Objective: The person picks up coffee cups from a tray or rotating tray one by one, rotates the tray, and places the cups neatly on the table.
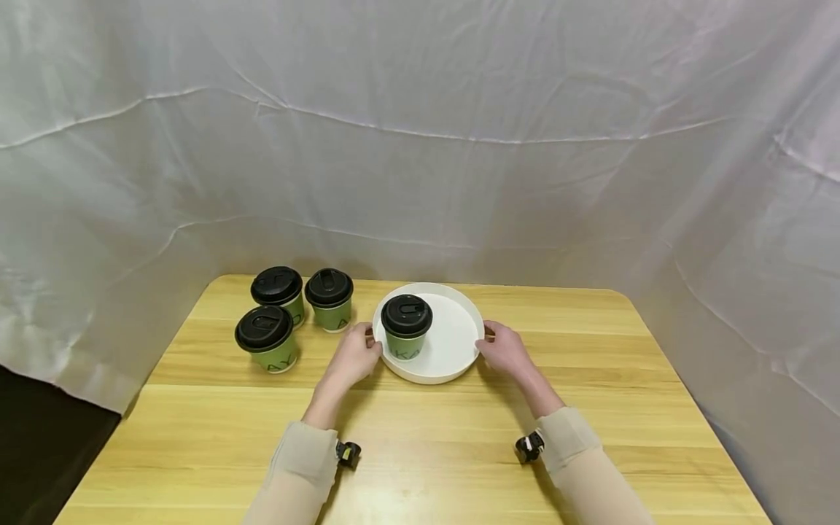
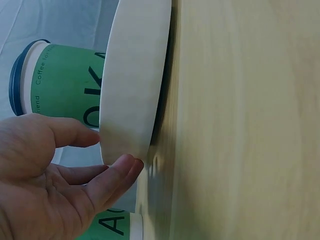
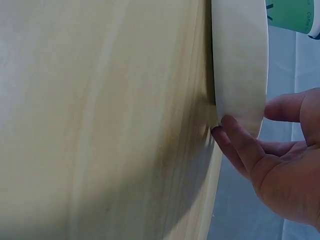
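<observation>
A round white tray (image 1: 456, 332) with a raised rim is at the middle of the far half of the table. On its left part stands an upright green paper cup (image 1: 405, 345) with a black lid. My left hand (image 1: 356, 356) grips the tray's left edge, thumb at the rim and fingertips low on the side wall in the left wrist view. Opposite, my right hand (image 1: 507, 350) holds the right edge in the same way; its fingers (image 3: 242, 142) reach the tray's lower edge. A dark shadow line runs under the tray; I cannot tell whether it is raised.
Three more lidded green cups stand left of the tray: one nearer (image 1: 275, 355), one behind it (image 1: 294, 310), and one close to my left hand (image 1: 332, 316). Pale cloth (image 1: 420, 182) hangs behind and beside the wooden table (image 1: 426, 452).
</observation>
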Tool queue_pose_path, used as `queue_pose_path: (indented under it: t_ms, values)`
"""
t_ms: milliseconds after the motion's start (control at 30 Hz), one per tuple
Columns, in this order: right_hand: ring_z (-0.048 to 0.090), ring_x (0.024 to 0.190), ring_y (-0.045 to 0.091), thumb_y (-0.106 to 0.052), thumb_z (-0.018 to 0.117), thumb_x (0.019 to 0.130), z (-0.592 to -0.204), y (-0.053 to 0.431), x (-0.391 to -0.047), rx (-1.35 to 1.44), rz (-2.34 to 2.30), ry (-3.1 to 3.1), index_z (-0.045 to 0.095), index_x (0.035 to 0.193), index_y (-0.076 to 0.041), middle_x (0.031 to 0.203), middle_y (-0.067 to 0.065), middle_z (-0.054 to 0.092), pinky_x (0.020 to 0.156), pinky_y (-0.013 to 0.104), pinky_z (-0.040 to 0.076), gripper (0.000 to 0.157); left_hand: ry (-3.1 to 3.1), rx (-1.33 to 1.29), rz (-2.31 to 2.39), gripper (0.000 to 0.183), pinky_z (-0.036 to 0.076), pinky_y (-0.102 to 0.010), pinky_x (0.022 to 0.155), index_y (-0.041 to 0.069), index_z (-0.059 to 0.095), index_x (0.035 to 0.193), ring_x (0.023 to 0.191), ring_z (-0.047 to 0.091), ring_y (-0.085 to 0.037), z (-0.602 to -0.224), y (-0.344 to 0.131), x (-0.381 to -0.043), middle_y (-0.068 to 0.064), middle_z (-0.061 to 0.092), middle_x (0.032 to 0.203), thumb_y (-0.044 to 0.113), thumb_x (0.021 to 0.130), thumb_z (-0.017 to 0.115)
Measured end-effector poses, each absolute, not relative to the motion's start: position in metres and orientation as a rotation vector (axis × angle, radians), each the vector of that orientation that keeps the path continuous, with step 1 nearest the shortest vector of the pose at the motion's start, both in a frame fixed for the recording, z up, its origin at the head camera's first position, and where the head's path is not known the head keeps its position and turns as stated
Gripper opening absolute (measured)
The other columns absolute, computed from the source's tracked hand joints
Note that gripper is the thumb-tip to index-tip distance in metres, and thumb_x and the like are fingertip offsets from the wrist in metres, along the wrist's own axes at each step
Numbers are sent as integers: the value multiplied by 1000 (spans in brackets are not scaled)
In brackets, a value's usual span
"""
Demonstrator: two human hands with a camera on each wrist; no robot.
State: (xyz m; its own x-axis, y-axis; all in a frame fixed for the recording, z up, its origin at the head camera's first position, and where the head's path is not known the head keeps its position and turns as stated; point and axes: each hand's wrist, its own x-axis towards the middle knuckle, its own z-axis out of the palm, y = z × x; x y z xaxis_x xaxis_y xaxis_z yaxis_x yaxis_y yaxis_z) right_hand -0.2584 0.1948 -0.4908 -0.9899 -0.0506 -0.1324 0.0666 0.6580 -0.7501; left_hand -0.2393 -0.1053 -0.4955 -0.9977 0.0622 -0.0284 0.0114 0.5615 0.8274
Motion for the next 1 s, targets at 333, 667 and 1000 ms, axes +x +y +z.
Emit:
queue_pose_path:
  t_ms: [333, 667, 1000]
  values:
    - [56, 133, 42, -8, 51, 101, -488, 196, -272, 8, -1285, 2742, 40, 152, 13, 148, 30, 53, 112, 48, 47, 56, 2742, 65, 1445, 43, 51, -48, 102, -13, 52, 140, 121, 59, -36, -497, -107, -253, -30, 58, 138, 0, 99, 51]
    - [57, 133, 42, -2, 47, 98, -487, 194, -275, -17, -1257, 2746, 43, 150, 12, 147, 30, 54, 112, 48, 47, 54, 2765, 53, 1389, 42, 44, -54, 113, -11, 53, 141, 135, 53, -41, -495, -109, -264, -30, 56, 143, 2, 102, 49]
    - [57, 132, 43, -2, 49, 97, -490, 195, -270, -22, -1259, 2735, 43, 150, 12, 147, 30, 53, 109, 46, 50, 55, 2685, 8, 1436, 45, 53, -42, 90, -10, 51, 143, 107, 63, -31, -491, -109, -253, -28, 57, 142, 6, 101, 53]
